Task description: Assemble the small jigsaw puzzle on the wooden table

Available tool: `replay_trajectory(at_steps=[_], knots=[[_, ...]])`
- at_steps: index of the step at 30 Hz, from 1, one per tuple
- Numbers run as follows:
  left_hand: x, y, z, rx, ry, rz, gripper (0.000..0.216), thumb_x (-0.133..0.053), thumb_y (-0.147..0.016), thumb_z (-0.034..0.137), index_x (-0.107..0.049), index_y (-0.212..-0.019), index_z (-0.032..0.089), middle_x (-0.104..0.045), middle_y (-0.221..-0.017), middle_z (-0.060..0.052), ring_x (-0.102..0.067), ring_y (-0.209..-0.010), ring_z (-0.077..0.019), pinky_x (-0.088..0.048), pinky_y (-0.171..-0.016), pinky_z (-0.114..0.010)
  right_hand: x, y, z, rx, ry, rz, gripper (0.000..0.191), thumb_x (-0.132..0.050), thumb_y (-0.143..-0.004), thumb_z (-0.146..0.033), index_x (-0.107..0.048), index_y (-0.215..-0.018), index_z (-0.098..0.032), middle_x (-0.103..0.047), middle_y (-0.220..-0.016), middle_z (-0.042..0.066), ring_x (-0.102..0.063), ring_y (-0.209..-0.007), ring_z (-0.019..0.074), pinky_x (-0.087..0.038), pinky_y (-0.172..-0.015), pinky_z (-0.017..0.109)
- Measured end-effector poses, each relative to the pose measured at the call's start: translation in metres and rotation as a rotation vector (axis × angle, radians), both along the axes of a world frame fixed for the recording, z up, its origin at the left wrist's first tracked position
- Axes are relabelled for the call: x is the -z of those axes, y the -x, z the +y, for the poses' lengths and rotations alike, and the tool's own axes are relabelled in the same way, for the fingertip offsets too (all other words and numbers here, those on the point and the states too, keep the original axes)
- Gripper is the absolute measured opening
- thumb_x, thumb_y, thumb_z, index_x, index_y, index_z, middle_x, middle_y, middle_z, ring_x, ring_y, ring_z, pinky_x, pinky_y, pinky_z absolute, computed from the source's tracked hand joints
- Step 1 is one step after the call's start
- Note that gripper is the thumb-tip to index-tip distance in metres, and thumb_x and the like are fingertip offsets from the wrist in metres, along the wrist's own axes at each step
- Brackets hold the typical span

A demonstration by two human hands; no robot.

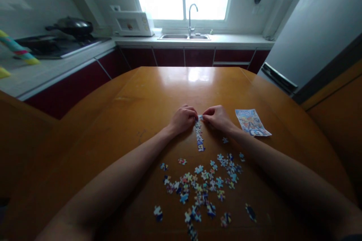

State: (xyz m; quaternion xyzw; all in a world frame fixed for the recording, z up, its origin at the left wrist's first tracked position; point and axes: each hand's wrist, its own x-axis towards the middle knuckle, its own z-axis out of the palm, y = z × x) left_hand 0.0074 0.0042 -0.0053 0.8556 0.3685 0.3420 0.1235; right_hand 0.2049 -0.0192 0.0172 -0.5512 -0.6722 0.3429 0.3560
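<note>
The narrow strip of joined puzzle pieces (199, 135) lies just right of the frame's centre, running up and down on the wooden table (141, 94), its top end between the two hands. Since it is only a narrow band, a sideways push from either hand could bend it or pop a joint open; pressing a piece down while its tab is out of line could lift its neighbour or crease the card. The loose pieces (205, 174) spread over the lower middle lie between the forearms, so a dropped elbow or a sweeping wrist could scatter them, and the single piece (225, 140) beside the right forearm looks easiest to knock.

The left hand (183, 118) rests palm down, fingers curled inward, their tips at the strip's upper left edge. The right hand (217, 117) comes in from the other side, thumb and forefinger drawn nearly together at a pale piece by the top end. The fingertips are small and partly hidden here, so I cannot tell whether either hand grips a piece or merely touches it. Both forearms slant inward from the lower corners; right of centre lies a printed picture sheet (251, 122).
</note>
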Motion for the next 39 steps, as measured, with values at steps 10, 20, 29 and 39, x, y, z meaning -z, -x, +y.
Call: replay_trajectory(at_steps=[10, 20, 29, 39], knots=[[-0.002, -0.001, -0.001, -0.001, 0.009, 0.009, 0.031, -0.055, -0.076, 0.000, -0.077, -0.070, 0.021, -0.075, -0.079, -0.001, -0.060, -0.079, -0.0187, -0.049, -0.080, -0.033, 0.002, 0.005, 0.009, 0.013, 0.000, -0.167, 0.013, -0.068, -0.076, -0.013, -0.081, -0.077, -0.014, -0.077, -0.073, 0.009, -0.068, -0.065, 0.0169, -0.044, -0.055, 0.024], [-0.002, -0.001, -0.001, -0.012, 0.014, 0.007, 0.030, -0.056, -0.077, 0.002, -0.077, -0.070, 0.022, -0.074, -0.079, 0.000, -0.061, -0.079, -0.0180, -0.049, -0.080, -0.031, 0.007, 0.006, 0.013, 0.027, 0.047, -0.142, 0.013, -0.067, -0.075, -0.014, -0.079, -0.078, -0.013, -0.075, -0.070, 0.007, -0.066, -0.062, 0.0156, -0.043, -0.053, 0.022], [-0.003, -0.002, -0.004, 0.002, 0.005, -0.010, 0.027, -0.056, -0.079, 0.002, -0.075, -0.074, 0.021, -0.071, -0.084, -0.002, -0.061, -0.086, -0.0191, -0.050, -0.085, -0.034, 0.001, 0.000, 0.015, -0.120, -0.088, 0.136, 0.009, -0.062, -0.080, -0.016, -0.071, -0.079, -0.014, -0.073, -0.075, 0.006, -0.067, -0.069, 0.0159, -0.053, -0.067, 0.027], [-0.005, -0.004, -0.006, 0.034, -0.041, -0.152, 0.003, -0.068, -0.090, 0.018, -0.066, -0.092, 0.019, -0.068, -0.088, -0.002, -0.061, -0.084, -0.0159, -0.051, -0.079, -0.030, 0.001, -0.002, 0.014, -0.234, 0.002, 0.402, 0.022, -0.074, -0.072, -0.020, -0.067, -0.093, -0.017, -0.073, -0.085, 0.005, -0.069, -0.080, 0.0166, -0.056, -0.079, 0.031]])
